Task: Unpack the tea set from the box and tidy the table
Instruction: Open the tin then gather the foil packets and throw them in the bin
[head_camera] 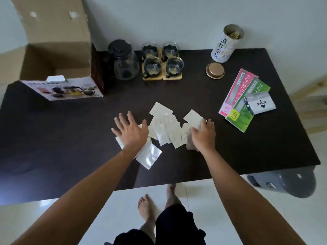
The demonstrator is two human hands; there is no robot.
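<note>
Several pale foil tea sachets [166, 128] lie scattered in the middle of the dark table [53, 131]. My left hand [131, 129] rests flat with fingers spread on the sachets at the pile's left edge. My right hand [203, 134] presses down on the sachets at the right edge, fingers curled a little. At the back stand a glass teapot [123, 62] with a black lid and several glass cups [161, 61] on wooden coasters. The open cardboard box [53, 55] sits at the back left.
A white tea canister [227, 44] stands open at the back right, its gold lid [215, 70] lying in front of it. Pink and green receipt books with a white packet [246, 98] lie on the right. A grey bin [290, 183] stands by the table's near right corner.
</note>
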